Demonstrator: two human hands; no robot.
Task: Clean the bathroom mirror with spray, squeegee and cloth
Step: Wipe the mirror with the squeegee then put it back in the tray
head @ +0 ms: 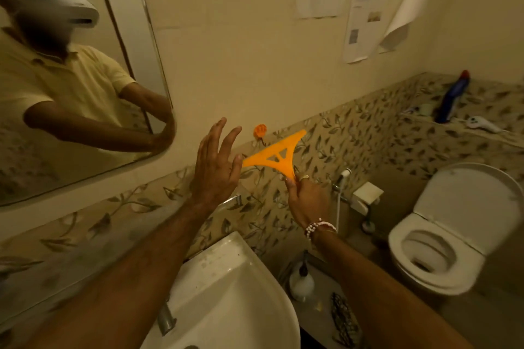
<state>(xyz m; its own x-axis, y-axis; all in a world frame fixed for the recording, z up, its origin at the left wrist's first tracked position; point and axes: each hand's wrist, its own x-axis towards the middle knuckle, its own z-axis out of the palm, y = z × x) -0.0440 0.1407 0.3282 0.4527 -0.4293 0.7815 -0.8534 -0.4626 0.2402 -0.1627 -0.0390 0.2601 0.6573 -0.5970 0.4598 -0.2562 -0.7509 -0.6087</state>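
— Two hands up in front of the cream wall. Right hand (pixel 307 201)?

— Clenched on the narrow handle end of the flat orange plastic squeegee (pixel 273 154), triangular with cut-outs, blade edge uppermost and tilted, running from lower left to upper right. Beaded bracelet (pixel 319 228) on that wrist, ring on one finger.

— Left hand (pixel 215 167)?

— Released, fingers spread, palm toward the wall, grasping nothing. Thumb tip just at the squeegee's left corner; cannot tell whether touching.

— Position of the squeegee against the surroundings?

— Held in the air before the leaf-patterned tile band (pixel 354 133), right of the round-cornered wall mirror (pixel 85 93), clear of the glass. Small orange wall hook (pixel 260 131) just above and left of the blade.

— Mirror?

— At left, reflecting a yellow polo shirt and both forearms.

— Below?

— White ceramic washbasin (pixel 226 278) with a chrome tap (pixel 166 320). White pump bottle (pixel 302 282) on a low shelf to its right.

— Further right?

— White toilet (pixel 442 238), lid raised. Blue bottle with red cap (pixel 452 98) on the ledge above. Paper sheets (pixel 363 8) on the wall, one curling off.
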